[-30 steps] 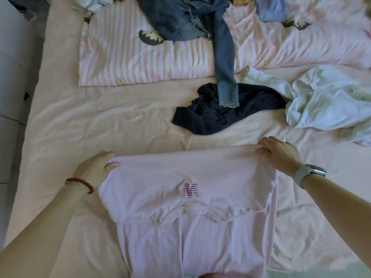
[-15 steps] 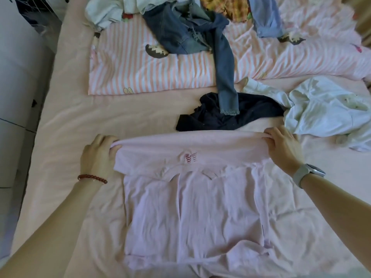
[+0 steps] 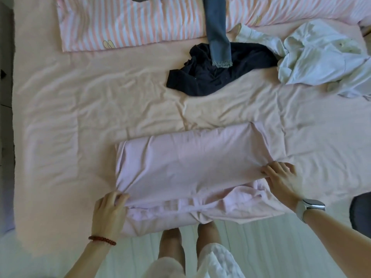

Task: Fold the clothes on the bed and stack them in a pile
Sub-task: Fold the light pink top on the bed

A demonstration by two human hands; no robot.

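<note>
A pale pink shirt [image 3: 190, 163] lies folded over itself near the front edge of the bed [image 3: 80, 109]. Its upper layer is doubled back toward me, and crumpled fabric shows underneath along the near side. My left hand [image 3: 109, 212] pinches the near left corner of the folded layer. At the near right corner, my right hand [image 3: 282, 180], with a watch on its wrist, grips the fabric. Farther back lie a dark navy garment [image 3: 210, 77], a jeans leg [image 3: 217, 37] draped over it, and a crumpled white garment [image 3: 317, 61].
A pink-and-white striped quilt [image 3: 130, 25] stretches across the back of the bed. The bed's front edge runs just under the shirt, with my legs and pale floor [image 3: 261, 247] below it. A dark object [image 3: 360, 211] sits at the right edge.
Both hands pulled the shirt's far edge back toward me, folding the top half over the lower half. The logo side is now hidden. The view tilted down to the bed edge.
</note>
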